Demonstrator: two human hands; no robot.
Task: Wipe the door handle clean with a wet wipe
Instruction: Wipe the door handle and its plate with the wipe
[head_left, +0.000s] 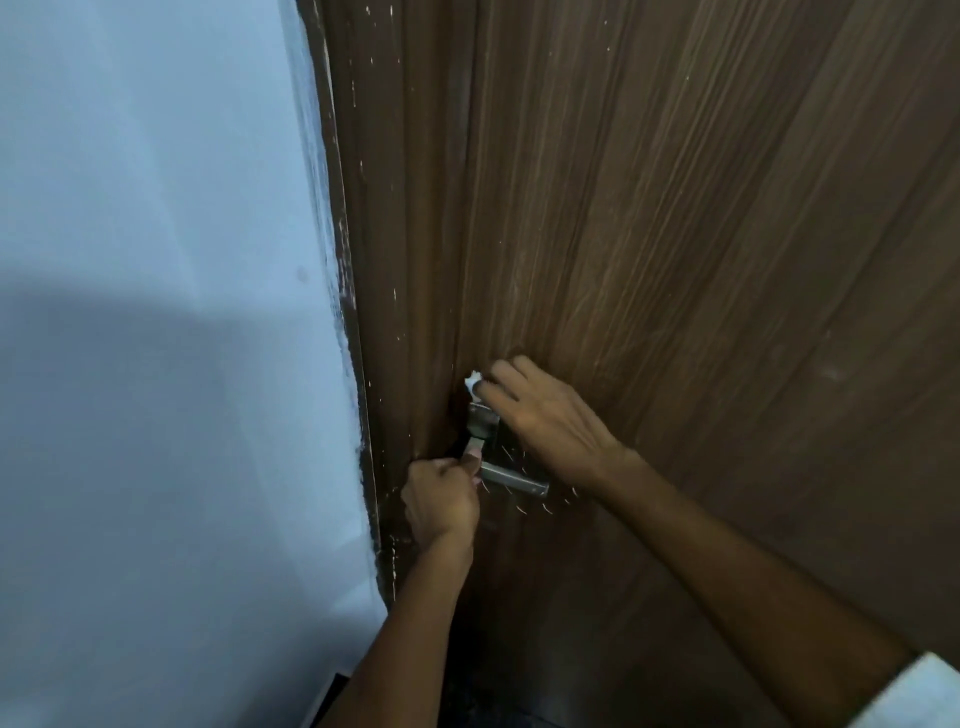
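A metal lever door handle (511, 479) sits on a steel backplate (483, 422) on the brown wooden door (675, 234). My left hand (439, 499) is closed around the near end of the lever, thumb up along it. My right hand (545, 410) rests against the door above the lever, pressing a small white wet wipe (472, 384) with its fingertips onto the top of the backplate. Most of the wipe is hidden under the fingers.
A dark door frame (358, 364) with paint flecks runs along the door's left edge. A pale blue-white wall (156, 312) fills the left side. A white sleeve edge (919, 696) shows at the bottom right.
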